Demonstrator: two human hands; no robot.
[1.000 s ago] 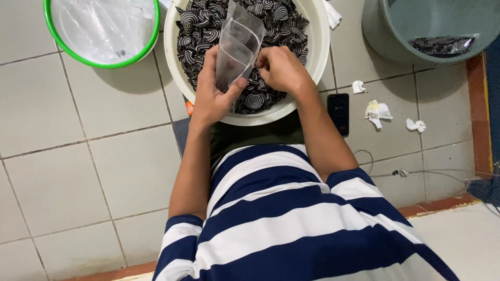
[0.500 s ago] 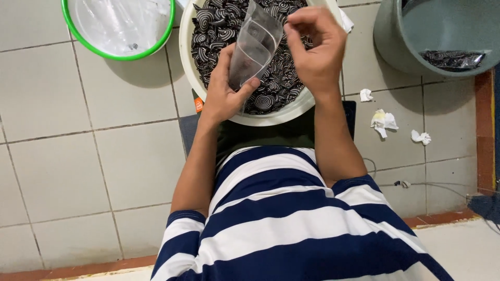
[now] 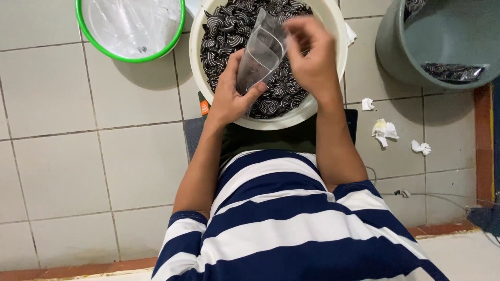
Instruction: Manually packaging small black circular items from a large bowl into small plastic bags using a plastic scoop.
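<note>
head view, looking straight down at a tiled floor (image 3: pixel 78 156). the left hand (image 3: pixel 232 96) is closed around the lower part of a clear plastic pouch (image 3: pixel 260 52), thumb on its near face, fingers wrapped behind it; the pouch stands tilted, its open top leaning away from the person. the right hand (image 3: pixel 312 57) is at the pouch's upper right edge, fingers curled in a narrow pinch; it is motion-blurred, so i cannot tell whether it actually grips the pouch or holds anything. both hands and the pouch sit over a white round basin (image 3: pixel 333 31) filled with small black-and-white swirl-patterned pieces (image 3: pixel 281 91). the basin rests on the floor near its far edge, directly in front of the person's knees, partly over a dark flat mat (image 3: pixel 192 135). a small orange item (image 3: pixel 204 107) lies just beside the basin's near-left rim. to the left, touching or almost touching the basin, a green-rimmed round tub (image 3: pixel 83 23) holds clear plastic. toward the far right corner, a grey bucket (image 3: pixel 401 57) contains more of the patterned pieces. crumpled white paper scraps (image 3: pixel 384 129) lie on the floor between the bucket and the person's right arm. a thin cable (image 3: pixel 442 196) runs along the floor near the right edge. the person wears a navy-and-white striped shirt (image 3: pixel 281 224).
</note>
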